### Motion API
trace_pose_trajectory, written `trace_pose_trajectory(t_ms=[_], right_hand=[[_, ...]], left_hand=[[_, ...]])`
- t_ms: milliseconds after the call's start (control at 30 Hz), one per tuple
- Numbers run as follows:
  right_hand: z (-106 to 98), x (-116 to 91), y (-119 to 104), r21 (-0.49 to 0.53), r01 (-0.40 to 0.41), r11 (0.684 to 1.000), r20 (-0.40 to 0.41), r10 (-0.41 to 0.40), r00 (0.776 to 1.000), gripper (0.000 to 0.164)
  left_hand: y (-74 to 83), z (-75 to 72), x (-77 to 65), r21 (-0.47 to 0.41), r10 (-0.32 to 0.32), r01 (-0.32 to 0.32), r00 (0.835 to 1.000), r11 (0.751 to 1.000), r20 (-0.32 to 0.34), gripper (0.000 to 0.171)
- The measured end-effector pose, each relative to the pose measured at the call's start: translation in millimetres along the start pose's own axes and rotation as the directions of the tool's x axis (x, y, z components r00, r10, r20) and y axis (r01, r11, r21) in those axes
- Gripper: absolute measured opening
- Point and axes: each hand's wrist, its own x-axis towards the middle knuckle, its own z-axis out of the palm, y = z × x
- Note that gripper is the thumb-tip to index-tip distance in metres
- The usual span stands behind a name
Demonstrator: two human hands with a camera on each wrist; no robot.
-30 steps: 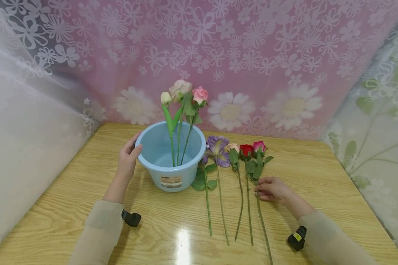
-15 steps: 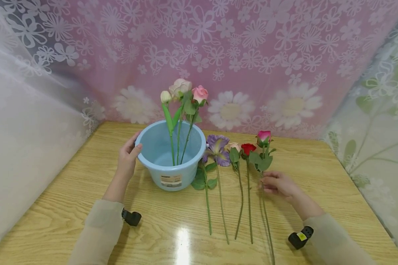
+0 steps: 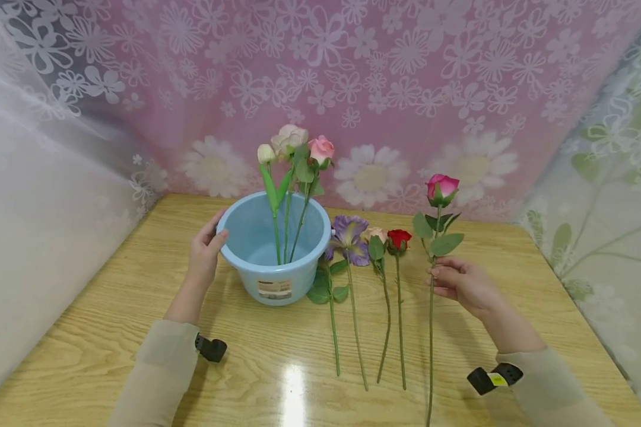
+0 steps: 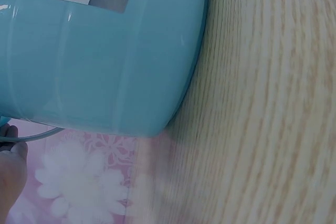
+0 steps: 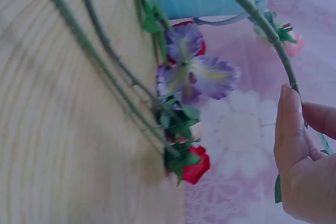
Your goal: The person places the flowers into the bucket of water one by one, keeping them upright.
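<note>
My left hand (image 3: 204,255) grips the rim of a light blue bucket (image 3: 246,277), thumb over the edge. Standing in the bucket are a white tulip (image 3: 265,153), a full cream bloom (image 3: 290,139) and a light pink rose (image 3: 321,149). On the right, my right hand (image 3: 467,286) pinches the stem of a deep pink rose (image 3: 442,190) just below its leaves, holding it upright with the bloom raised. The right wrist view shows thumb and fingertip meeting on that stem (image 5: 270,34). In the left wrist view the bucket's side (image 4: 94,66) fills much of the picture.
Between bucket and right hand lie a purple iris (image 3: 351,238), a peach rose (image 3: 376,236), a red rose (image 3: 399,239) and a leafy green stem (image 3: 333,332) whose bloom is mostly hidden by the bucket. A pink floral curtain (image 3: 384,77) hangs behind the wooden table (image 3: 246,379).
My right hand has lifted the deep pink rose from beside the red rose, moving it up and right, and tilted it upright. The left hand stays on the bucket.
</note>
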Motion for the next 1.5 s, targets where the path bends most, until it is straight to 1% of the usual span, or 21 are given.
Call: trace_pose_trajectory(t_ms=[67,133,367,633,767,867,1133,1367,1500], right_hand=[[3,-2,-5,0.013,0.023,1.0,-0.003,-0.023,1.0,0.03],[6,-5,-9,0.017,0.05,0.999,0.0,-0.05,0.999,0.031],[18,-13,-19,0.103,0.15,0.983,0.054,-0.156,0.986,0.017],[32,-17,-30,0.161,0.243,0.957,0.084,-0.259,0.962,0.019],[38,-17,-34,0.186,0.26,0.947,0.083,-0.279,0.957,0.018],[44,-15,-37,0.198,0.254,0.947,0.064,-0.271,0.96,0.018],[58,-10,-44,0.189,0.268,0.945,0.037,-0.28,0.959,0.018],[73,-2,-52,0.218,0.29,0.932,0.045,-0.306,0.951,0.014],[82,2,-60,0.224,0.316,0.922,0.029,-0.33,0.943,0.012]], left_hand=[[0.6,0.0,0.0,0.001,-0.001,0.001,1.0,1.0,0.002,0.046],[1.2,0.1,-0.1,0.0,-0.001,0.001,1.0,1.0,0.004,0.046],[2.7,1.1,0.1,-0.002,0.009,-0.009,1.0,1.0,0.012,0.046],[1.0,-1.0,1.0,0.01,0.005,-0.005,1.0,1.0,0.002,0.046],[0.8,-1.1,0.8,0.021,0.013,-0.013,1.0,1.0,0.007,0.047],[0.7,-1.0,0.9,0.021,0.017,-0.017,1.0,1.0,0.004,0.047],[-0.3,-1.5,0.9,0.017,0.013,-0.013,1.0,1.0,-0.002,0.045],[-1.2,-1.5,-0.1,0.003,0.004,-0.004,1.0,1.0,-0.004,0.045],[-1.5,-0.9,-0.4,0.003,0.005,-0.005,1.0,1.0,-0.003,0.045]])
